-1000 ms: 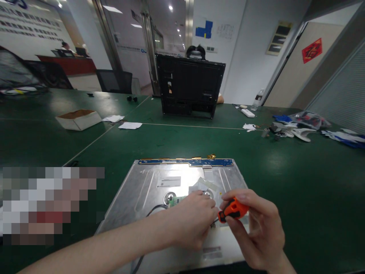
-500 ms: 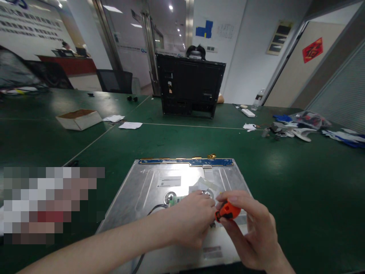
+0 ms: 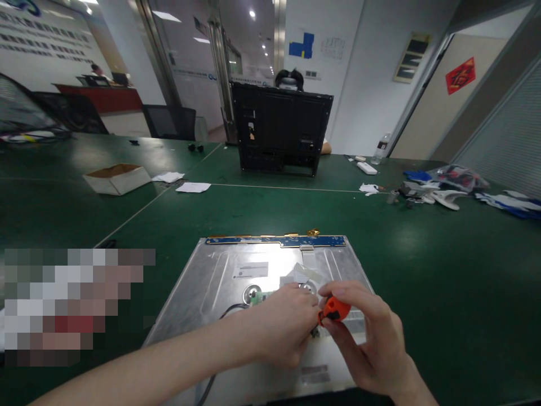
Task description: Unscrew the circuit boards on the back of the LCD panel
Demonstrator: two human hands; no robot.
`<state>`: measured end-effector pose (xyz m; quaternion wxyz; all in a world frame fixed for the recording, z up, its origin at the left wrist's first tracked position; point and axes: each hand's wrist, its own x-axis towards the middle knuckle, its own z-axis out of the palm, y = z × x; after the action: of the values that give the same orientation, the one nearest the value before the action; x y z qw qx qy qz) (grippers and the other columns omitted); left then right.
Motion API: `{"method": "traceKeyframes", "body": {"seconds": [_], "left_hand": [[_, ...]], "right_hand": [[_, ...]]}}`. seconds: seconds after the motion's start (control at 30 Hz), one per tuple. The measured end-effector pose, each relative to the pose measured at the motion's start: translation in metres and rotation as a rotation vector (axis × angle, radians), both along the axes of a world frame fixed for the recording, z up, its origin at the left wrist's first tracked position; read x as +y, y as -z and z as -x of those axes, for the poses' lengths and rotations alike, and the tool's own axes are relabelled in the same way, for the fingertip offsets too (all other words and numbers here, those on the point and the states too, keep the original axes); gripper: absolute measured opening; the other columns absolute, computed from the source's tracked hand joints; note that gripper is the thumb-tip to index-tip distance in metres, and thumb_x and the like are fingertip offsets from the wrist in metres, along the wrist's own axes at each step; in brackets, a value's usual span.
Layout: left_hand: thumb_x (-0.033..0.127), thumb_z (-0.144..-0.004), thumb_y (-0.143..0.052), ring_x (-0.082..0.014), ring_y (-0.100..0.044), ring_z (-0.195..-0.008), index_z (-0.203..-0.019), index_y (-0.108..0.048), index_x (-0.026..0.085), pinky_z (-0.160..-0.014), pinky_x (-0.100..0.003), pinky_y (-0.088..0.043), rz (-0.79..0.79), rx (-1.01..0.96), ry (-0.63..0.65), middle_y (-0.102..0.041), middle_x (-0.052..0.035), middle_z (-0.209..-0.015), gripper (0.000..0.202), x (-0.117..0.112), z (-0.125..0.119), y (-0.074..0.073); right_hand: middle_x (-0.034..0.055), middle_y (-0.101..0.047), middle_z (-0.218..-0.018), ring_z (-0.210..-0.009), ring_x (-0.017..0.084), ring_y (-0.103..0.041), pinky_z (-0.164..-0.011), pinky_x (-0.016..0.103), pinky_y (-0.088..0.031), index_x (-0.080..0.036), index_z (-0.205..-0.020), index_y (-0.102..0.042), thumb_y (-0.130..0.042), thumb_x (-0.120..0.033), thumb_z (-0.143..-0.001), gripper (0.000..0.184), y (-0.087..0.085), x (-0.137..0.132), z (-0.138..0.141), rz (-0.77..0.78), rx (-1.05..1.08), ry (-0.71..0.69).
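A silver metal display panel (image 3: 220, 270) lies flat on the green table, with a blue circuit strip (image 3: 274, 241) along its far edge. My right hand (image 3: 367, 344) is closed around an orange screwdriver (image 3: 332, 310) held over the panel's middle. My left hand (image 3: 285, 324) rests on the panel beside the tool, fingers curled at its tip; what they pinch is hidden. A small green board (image 3: 258, 295) and a black cable (image 3: 230, 309) show just left of my left hand.
A black monitor back shell (image 3: 281, 132) stands upright at the far side, with a person behind it. An open cardboard box (image 3: 116, 177) and paper scraps (image 3: 192, 186) lie to the left. Loose parts, bags and a bottle (image 3: 382, 148) sit far right.
My right hand has drawn the orange screwdriver slightly left and closer to my left hand. The left hand has stayed in place on the panel.
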<state>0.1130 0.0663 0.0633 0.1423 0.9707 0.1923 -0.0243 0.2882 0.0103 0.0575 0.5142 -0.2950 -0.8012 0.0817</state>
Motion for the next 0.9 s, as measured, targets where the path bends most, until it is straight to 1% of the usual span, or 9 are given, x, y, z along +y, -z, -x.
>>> {"method": "traceKeyframes", "body": {"seconds": [0.13,0.23,0.33,0.43,0.6,0.77,0.9], "left_hand": [[0.017,-0.076,-0.065,-0.0221,-0.063,-0.073,-0.085,-0.065,0.016,-0.064,-0.032,-0.051,-0.010,0.031,-0.009,-0.069,-0.0059,-0.082,0.009,-0.0009,-0.0014,-0.0034],[0.016,-0.076,-0.066,-0.0221,-0.063,-0.072,-0.079,-0.064,0.016,-0.063,-0.032,-0.049,-0.042,0.008,-0.006,-0.068,-0.0052,-0.078,0.004,-0.0014,-0.0019,-0.0024],[0.016,-0.076,-0.068,-0.0209,-0.061,-0.069,-0.077,-0.063,0.016,-0.061,-0.031,-0.048,-0.081,-0.039,-0.003,-0.066,-0.0042,-0.076,0.006,-0.0021,-0.0024,-0.0019],[0.018,-0.076,-0.070,-0.0202,-0.060,-0.068,-0.079,-0.064,0.016,-0.061,-0.031,-0.048,-0.098,-0.038,0.006,-0.066,-0.0040,-0.078,0.007,-0.0025,-0.0033,-0.0026],[0.019,-0.078,-0.069,-0.0214,-0.062,-0.072,-0.080,-0.065,0.016,-0.064,-0.031,-0.050,-0.098,-0.001,0.018,-0.068,-0.0048,-0.081,0.005,-0.0026,-0.0043,-0.0040],[0.018,-0.078,-0.068,-0.0221,-0.063,-0.076,-0.083,-0.064,0.014,-0.064,-0.031,-0.050,-0.083,0.005,0.026,-0.069,-0.0065,-0.084,0.007,-0.0021,-0.0041,-0.0027],[0.018,-0.080,-0.066,-0.0225,-0.064,-0.077,-0.087,-0.063,0.015,-0.066,-0.032,-0.050,-0.065,-0.013,0.023,-0.069,-0.0058,-0.085,0.008,-0.0018,-0.0036,-0.0009]], "right_hand": [[0.0118,-0.068,-0.112,-0.102,0.024,-0.069,-0.081,0.036,-0.061,-0.019,-0.136,-0.045,-0.059,-0.005,-0.082,0.057,0.0016,-0.0007,-0.0016,-0.015,-0.005,0.004],[0.0111,-0.068,-0.112,-0.103,0.023,-0.068,-0.083,0.035,-0.060,-0.020,-0.136,-0.045,-0.059,-0.006,-0.083,0.056,0.0018,-0.0006,-0.0019,-0.009,-0.005,0.013],[0.0103,-0.068,-0.112,-0.104,0.022,-0.068,-0.083,0.034,-0.059,-0.020,-0.136,-0.045,-0.059,-0.006,-0.083,0.056,0.0027,0.0000,-0.0021,-0.004,0.005,0.016],[0.0099,-0.067,-0.112,-0.104,0.022,-0.067,-0.083,0.033,-0.059,-0.020,-0.135,-0.045,-0.058,-0.005,-0.083,0.056,0.0033,-0.0003,-0.0024,-0.002,0.016,0.009],[0.0096,-0.066,-0.112,-0.105,0.021,-0.067,-0.085,0.032,-0.058,-0.019,-0.133,-0.045,-0.058,-0.006,-0.083,0.053,0.0013,-0.0009,-0.0018,-0.014,-0.002,0.012],[0.0090,-0.066,-0.108,-0.100,0.019,-0.067,-0.083,0.030,-0.058,-0.016,-0.129,-0.046,-0.058,-0.004,-0.083,0.049,-0.0025,0.0008,0.0006,-0.032,0.003,0.014],[0.0058,-0.066,-0.097,-0.088,0.017,-0.068,-0.075,0.029,-0.058,-0.017,-0.123,-0.048,-0.061,-0.005,-0.083,0.044,-0.0065,0.0014,0.0029,-0.049,0.013,0.023]]}}
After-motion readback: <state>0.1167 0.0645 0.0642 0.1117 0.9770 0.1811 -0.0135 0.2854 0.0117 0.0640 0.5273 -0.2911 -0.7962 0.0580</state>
